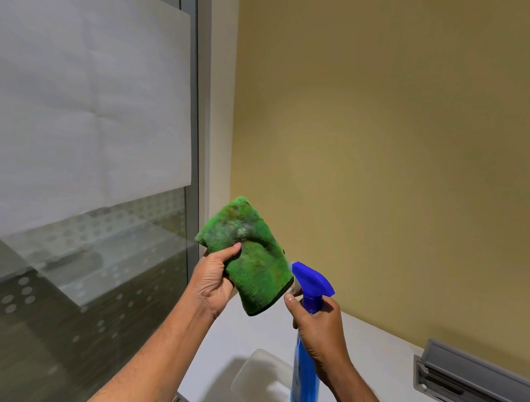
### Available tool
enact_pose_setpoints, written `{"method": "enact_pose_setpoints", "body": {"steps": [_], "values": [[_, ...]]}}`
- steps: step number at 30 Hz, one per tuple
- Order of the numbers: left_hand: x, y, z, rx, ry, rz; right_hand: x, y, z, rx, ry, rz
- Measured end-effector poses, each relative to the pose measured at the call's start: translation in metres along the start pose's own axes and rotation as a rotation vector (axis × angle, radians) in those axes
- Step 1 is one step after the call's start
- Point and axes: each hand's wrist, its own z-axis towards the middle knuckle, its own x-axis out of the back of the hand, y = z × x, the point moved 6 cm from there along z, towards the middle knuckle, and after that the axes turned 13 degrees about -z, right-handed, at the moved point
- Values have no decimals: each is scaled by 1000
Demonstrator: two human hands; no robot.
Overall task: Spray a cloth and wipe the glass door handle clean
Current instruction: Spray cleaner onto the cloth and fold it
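Both hands are full: the left hand pinches a folded green cloth upright, the right hand wraps the spray bottle, its nozzle aimed left, just beside the cloth's lower edge. No door handle shows; glass panel lies left.

**Both your hands are raised and closed**

Your left hand is lifted in front of you with the palm turned to your face; the thumb presses on the green cloth and the fingers are hidden behind it. Your right hand stands just beside, a little lower, wrapped around the neck of the spray bottle. Both forearms rise from the lower edge, bare.
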Motion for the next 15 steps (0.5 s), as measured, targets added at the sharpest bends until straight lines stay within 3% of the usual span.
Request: {"method": "enact_pose_setpoints", "body": {"steps": [15], "values": [[2,8,-4,-39,11,-33,-15,7,4,-8,16,44]]}}
